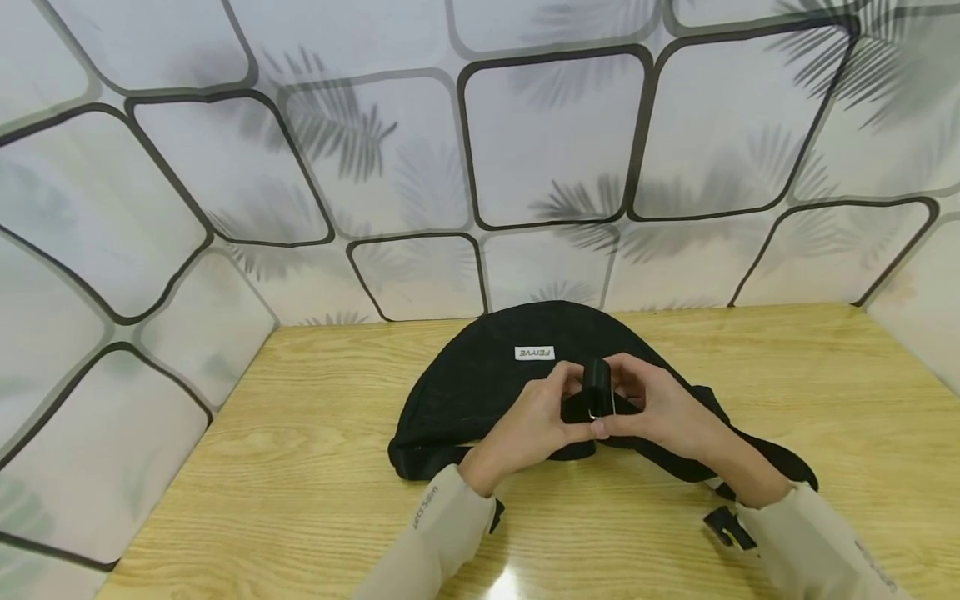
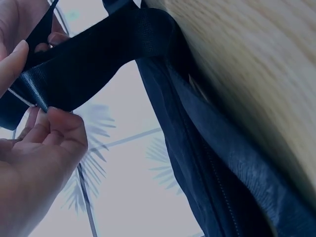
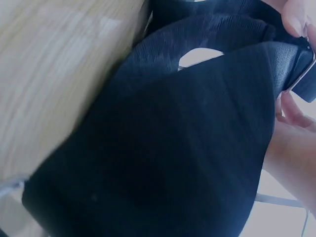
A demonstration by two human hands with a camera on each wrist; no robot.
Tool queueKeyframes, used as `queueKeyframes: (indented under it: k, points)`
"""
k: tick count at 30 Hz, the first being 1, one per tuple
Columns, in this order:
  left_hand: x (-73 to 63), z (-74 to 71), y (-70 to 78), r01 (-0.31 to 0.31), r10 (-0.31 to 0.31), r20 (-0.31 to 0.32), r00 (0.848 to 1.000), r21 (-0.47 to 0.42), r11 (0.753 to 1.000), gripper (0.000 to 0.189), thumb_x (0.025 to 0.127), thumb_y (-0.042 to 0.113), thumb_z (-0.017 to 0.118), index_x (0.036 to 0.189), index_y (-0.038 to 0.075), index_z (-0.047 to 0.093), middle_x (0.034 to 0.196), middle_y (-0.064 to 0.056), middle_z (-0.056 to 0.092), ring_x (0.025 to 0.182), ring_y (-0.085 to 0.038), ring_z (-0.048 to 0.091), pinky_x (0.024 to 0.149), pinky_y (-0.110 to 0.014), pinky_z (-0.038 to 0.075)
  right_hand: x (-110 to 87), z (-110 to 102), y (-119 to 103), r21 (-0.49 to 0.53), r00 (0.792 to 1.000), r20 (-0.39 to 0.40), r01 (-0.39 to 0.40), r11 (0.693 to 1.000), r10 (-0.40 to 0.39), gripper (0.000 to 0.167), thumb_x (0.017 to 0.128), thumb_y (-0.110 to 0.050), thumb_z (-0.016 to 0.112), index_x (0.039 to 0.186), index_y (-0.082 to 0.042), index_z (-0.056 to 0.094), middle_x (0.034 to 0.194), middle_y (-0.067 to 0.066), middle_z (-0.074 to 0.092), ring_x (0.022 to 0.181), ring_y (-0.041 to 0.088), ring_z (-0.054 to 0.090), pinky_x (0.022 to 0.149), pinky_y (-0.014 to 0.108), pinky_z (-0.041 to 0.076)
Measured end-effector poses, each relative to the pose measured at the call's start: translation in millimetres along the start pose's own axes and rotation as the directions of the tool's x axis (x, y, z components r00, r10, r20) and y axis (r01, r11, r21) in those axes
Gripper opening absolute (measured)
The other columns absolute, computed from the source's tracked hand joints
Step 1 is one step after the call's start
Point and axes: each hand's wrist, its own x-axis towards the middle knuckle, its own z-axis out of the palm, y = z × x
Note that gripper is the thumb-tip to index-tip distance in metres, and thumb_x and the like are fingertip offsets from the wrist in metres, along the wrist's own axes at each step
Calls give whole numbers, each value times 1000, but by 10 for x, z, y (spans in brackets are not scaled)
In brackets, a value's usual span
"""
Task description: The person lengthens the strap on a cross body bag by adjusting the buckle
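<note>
A black half-moon bag [image 1: 480, 383] with a white label [image 1: 535, 353] lies on the wooden table. Over its front edge, both hands meet at a wide black strap [image 1: 597, 382]. My left hand [image 1: 534, 423] pinches the strap between thumb and fingers on one side. From the other side my right hand [image 1: 662, 407] grips it, the thumbs nearly together. Between them the strap folds up in a loop by a thin metal buckle [image 3: 301, 74]. In the left wrist view the strap [image 2: 98, 54] curves away toward the bag [image 2: 197, 148].
A small dark clip [image 1: 729, 529] with a yellow-green mark lies on the table [image 1: 300, 500] beside the right sleeve. Another dark piece [image 1: 497, 515] shows at the left cuff. A patterned cloth wall [image 1: 555, 142] stands behind the table.
</note>
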Motion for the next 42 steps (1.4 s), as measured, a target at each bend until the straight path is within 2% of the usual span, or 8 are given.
queueKeyframes:
  k: [3, 6, 10, 15, 20, 25, 34, 42]
  points:
    - [-3, -8, 1, 3, -3, 16, 1000, -9, 1000, 47, 93, 13, 77, 130, 4, 50, 122, -9, 66, 117, -14, 62, 98, -25, 47, -13, -23, -17, -22, 1000, 3, -12, 1000, 12, 42, 86, -4, 81, 120, 6, 57, 102, 12, 62, 85, 19, 63, 73, 30, 55]
    - [-5, -9, -5, 24, -24, 30, 999, -24, 999, 46, 95, 15, 75, 130, 4, 49, 126, -12, 65, 98, -12, 66, 85, -22, 51, -29, -53, -25, -32, 1000, 12, -22, 999, 22, 40, 87, -6, 81, 118, 5, 59, 101, 11, 64, 86, 18, 64, 73, 30, 55]
    - [-9, -13, -9, 37, -36, 42, 998, -31, 999, 42, 95, 11, 74, 128, 4, 49, 128, -15, 64, 78, -9, 59, 67, -21, 48, -49, -89, -29, -39, 999, 23, -31, 999, 32, 36, 88, -6, 79, 118, 5, 61, 103, 10, 65, 89, 16, 66, 76, 30, 56]
    - [-18, -27, -5, -3, 3, 56, 998, -11, 1000, 33, 96, 6, 72, 123, 4, 52, 125, -13, 62, 78, -7, 55, 66, -20, 47, -71, -119, -21, -78, 999, 20, -33, 996, 34, 33, 88, -8, 80, 113, 2, 62, 98, 7, 64, 86, 16, 64, 77, 28, 55]
    - [-25, -35, -7, -36, 36, 64, 997, -6, 999, 29, 95, 7, 73, 117, 3, 54, 117, -12, 63, 61, -5, 45, 60, -19, 43, -86, -133, 0, -116, 999, 27, -27, 993, 31, 32, 87, -9, 81, 111, 0, 63, 96, 4, 64, 86, 13, 66, 76, 29, 55]
    - [-30, -29, -20, -63, 62, 75, 995, 10, 998, 29, 95, 8, 74, 115, 4, 54, 110, -12, 64, 57, -4, 42, 59, -19, 41, -112, -147, 30, -163, 999, 32, -12, 987, 17, 31, 86, -10, 81, 110, -2, 63, 94, 1, 64, 84, 12, 67, 72, 30, 56]
    - [-64, -53, -47, -64, 63, 73, 995, 21, 998, 27, 93, 7, 76, 110, 5, 55, 93, -6, 60, 55, -4, 40, 58, -19, 38, -182, -255, 130, -207, 1000, 30, -4, 978, 11, 36, 84, -7, 81, 115, 1, 63, 92, 2, 62, 78, 11, 63, 71, 28, 55]
    - [-98, -85, -68, -43, 41, 94, 995, 11, 999, 25, 93, 8, 75, 109, 6, 56, 91, -3, 56, 52, -5, 37, 57, -20, 38, -273, -356, 178, -220, 999, 27, -26, 975, 33, 41, 84, -6, 81, 119, 4, 63, 95, 3, 63, 79, 10, 63, 71, 27, 54]
